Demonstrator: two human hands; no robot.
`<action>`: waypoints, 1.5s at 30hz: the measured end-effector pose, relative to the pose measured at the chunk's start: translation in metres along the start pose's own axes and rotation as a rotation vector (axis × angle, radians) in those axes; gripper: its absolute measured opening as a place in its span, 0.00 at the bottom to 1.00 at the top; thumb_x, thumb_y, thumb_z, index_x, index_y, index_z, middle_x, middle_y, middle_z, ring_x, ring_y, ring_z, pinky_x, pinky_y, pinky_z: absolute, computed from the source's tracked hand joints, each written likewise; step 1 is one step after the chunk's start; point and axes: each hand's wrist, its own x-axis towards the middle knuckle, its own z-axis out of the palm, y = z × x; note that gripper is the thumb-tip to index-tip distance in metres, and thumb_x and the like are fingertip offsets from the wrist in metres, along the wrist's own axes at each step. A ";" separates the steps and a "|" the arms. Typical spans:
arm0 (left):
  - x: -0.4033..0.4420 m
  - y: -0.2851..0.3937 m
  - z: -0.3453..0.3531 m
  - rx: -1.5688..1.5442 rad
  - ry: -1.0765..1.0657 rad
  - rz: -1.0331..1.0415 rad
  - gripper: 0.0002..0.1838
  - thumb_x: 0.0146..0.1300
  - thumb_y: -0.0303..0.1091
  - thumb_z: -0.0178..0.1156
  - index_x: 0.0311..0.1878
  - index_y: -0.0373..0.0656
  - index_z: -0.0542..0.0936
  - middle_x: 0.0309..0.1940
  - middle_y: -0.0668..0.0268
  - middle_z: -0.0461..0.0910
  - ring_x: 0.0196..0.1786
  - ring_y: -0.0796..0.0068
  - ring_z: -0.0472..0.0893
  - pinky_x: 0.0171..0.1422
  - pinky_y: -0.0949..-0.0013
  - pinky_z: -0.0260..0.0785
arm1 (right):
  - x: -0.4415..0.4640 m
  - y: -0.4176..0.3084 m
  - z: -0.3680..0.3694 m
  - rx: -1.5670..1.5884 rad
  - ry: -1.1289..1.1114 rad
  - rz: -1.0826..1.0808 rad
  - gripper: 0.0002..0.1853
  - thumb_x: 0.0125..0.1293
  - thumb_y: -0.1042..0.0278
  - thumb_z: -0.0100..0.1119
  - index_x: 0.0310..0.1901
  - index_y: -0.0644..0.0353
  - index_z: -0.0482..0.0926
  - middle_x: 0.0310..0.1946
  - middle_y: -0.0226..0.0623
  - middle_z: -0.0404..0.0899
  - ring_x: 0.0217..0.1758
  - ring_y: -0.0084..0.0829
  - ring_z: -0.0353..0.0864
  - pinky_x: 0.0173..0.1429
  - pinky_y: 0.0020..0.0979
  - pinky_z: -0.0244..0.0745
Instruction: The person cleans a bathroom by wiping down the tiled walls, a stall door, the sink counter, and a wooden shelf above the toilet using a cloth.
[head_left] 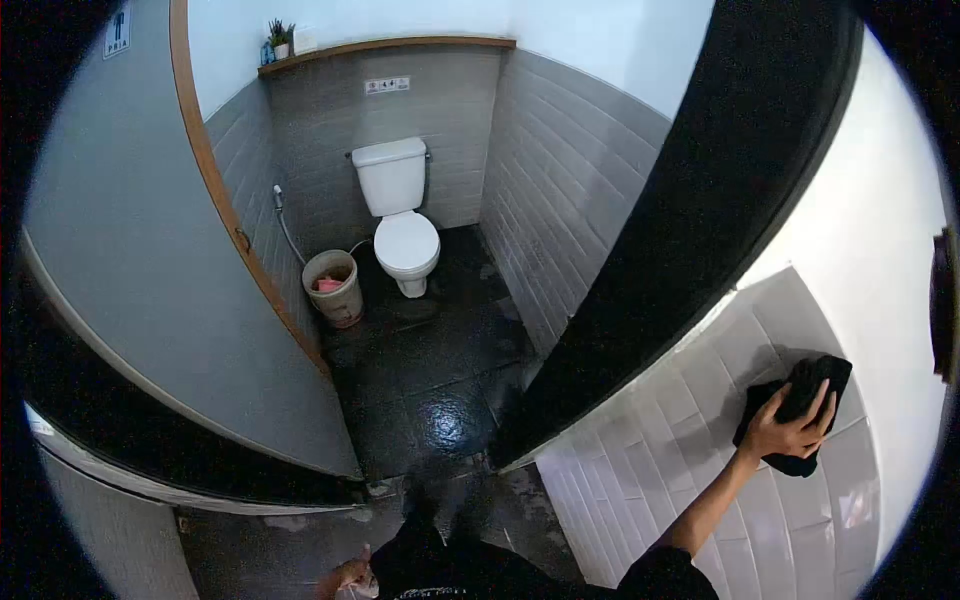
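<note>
My right hand (793,428) is stretched out to the right, its fingers spread over a bunched black cloth (825,378). It presses the cloth against the white tiled wall (690,440) near the top edge of the tiles. Folds of the cloth hang out above and below the hand. Low in the view, beside my dark clothing, my left hand (348,574) is curled with the thumb up. Something pale shows at its palm, too small and cut off by the frame to name.
Ahead, past a black door frame (640,240), stands a white toilet (407,242). A worn bucket (334,290) with something pink inside sits left of it, under a hand sprayer (278,198). The grey door (130,230) is swung open at left. The dark floor (430,390) looks wet.
</note>
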 end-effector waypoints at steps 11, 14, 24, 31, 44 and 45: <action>0.074 0.097 -0.077 -0.011 -0.104 -0.126 0.36 0.65 0.68 0.49 0.60 0.44 0.72 0.60 0.57 0.69 0.54 0.64 0.71 0.61 0.61 0.65 | -0.052 -0.022 -0.044 -0.436 -0.556 0.002 0.53 0.47 0.37 0.69 0.75 0.31 0.51 0.77 0.46 0.41 0.77 0.53 0.47 0.65 0.70 0.55; 0.086 0.128 -0.096 -0.050 -0.086 -0.143 0.37 0.65 0.69 0.48 0.59 0.44 0.72 0.60 0.58 0.68 0.54 0.64 0.71 0.61 0.62 0.65 | -0.076 -0.041 -0.024 -0.279 -0.304 0.064 0.42 0.56 0.51 0.69 0.72 0.35 0.60 0.74 0.52 0.50 0.74 0.56 0.55 0.70 0.48 0.61; 0.190 0.045 -0.142 -1.252 -1.224 0.273 0.30 0.61 0.60 0.57 0.55 0.44 0.77 0.53 0.59 0.76 0.46 0.59 0.77 0.48 0.54 0.75 | -0.305 -0.063 -0.021 0.481 -1.054 0.417 0.28 0.57 0.46 0.63 0.52 0.59 0.79 0.50 0.49 0.80 0.56 0.50 0.76 0.60 0.45 0.69; 0.031 0.191 -0.092 -0.818 0.417 0.180 0.19 0.59 0.57 0.56 0.42 0.52 0.78 0.34 0.69 0.78 0.30 0.71 0.76 0.34 0.67 0.71 | -0.491 -0.102 -0.152 0.826 -2.744 0.085 0.23 0.62 0.52 0.59 0.54 0.57 0.78 0.47 0.43 0.80 0.49 0.39 0.79 0.56 0.39 0.72; 0.161 0.203 -0.146 -1.060 -0.167 0.087 0.04 0.62 0.32 0.57 0.35 0.54 0.72 0.19 0.73 0.66 0.17 0.75 0.66 0.19 0.71 0.57 | -0.495 -0.310 -0.010 0.704 -3.059 0.075 0.25 0.64 0.48 0.53 0.57 0.57 0.76 0.51 0.43 0.78 0.53 0.39 0.76 0.60 0.41 0.70; 0.176 0.225 -0.151 -1.031 -0.198 0.089 0.04 0.63 0.32 0.57 0.35 0.54 0.72 0.20 0.73 0.67 0.16 0.75 0.66 0.19 0.70 0.57 | -0.497 -0.320 0.012 0.691 -3.072 0.065 0.26 0.65 0.48 0.53 0.57 0.57 0.75 0.51 0.43 0.78 0.53 0.39 0.76 0.60 0.41 0.69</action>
